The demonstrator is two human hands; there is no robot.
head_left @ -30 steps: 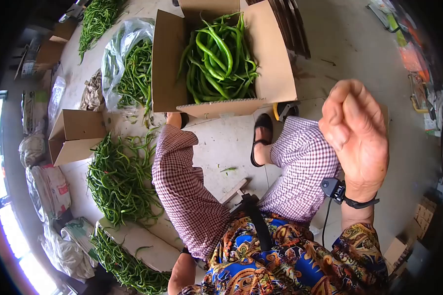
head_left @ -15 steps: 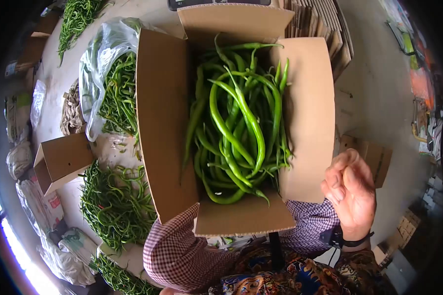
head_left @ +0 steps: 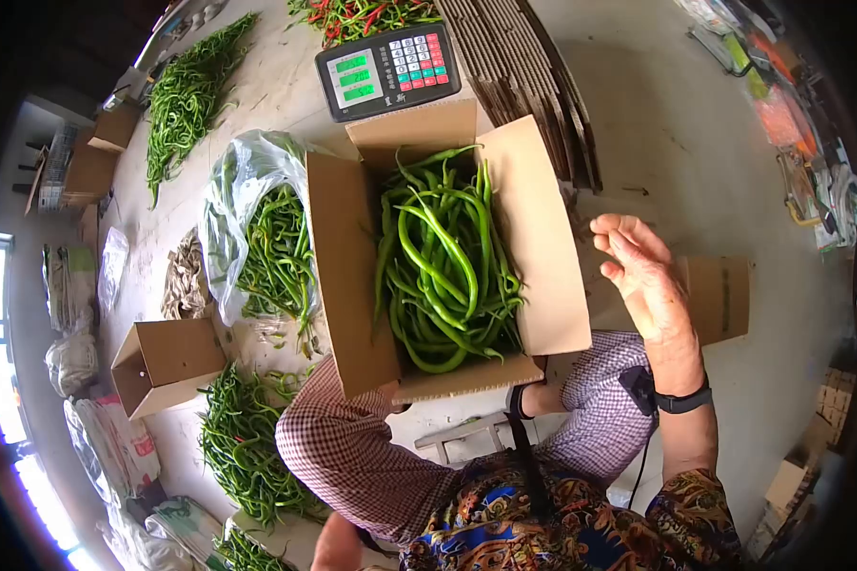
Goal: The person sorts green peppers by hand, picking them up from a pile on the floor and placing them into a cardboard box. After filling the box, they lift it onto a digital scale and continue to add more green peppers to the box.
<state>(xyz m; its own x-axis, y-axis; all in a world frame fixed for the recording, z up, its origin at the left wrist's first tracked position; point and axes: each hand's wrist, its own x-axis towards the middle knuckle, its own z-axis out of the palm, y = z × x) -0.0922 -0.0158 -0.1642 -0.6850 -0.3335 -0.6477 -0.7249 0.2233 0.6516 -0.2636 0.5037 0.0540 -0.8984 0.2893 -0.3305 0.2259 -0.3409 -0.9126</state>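
Observation:
An open cardboard box (head_left: 552, 305) stands in front of me with its flaps spread outward. Long green chili peppers (head_left: 438, 276) fill it, some of them curved. My right hand (head_left: 642, 271) hovers to the right of the box, apart from its flap. Its fingers are extended, the thumb stands away from them, and nothing is in it. At the bottom edge, left of my knee, part of my left hand (head_left: 338, 544) shows blurred, with its fingers hidden. Just behind the box is a digital scale display (head_left: 390, 71) with lit green readouts.
Loose green peppers (head_left: 247, 443) lie in heaps on the left, and a clear plastic bag (head_left: 243, 186) holds more. Flattened cardboard boxes (head_left: 528, 86) are stacked behind on the right. Small cardboard boxes (head_left: 167, 357) lie on both sides. A low stool (head_left: 466, 433) is between my legs.
My view has pulled back, showing the whole scale display and more floor. My right hand has gone from curled fingers to extended ones. My left hand shows more at the bottom edge.

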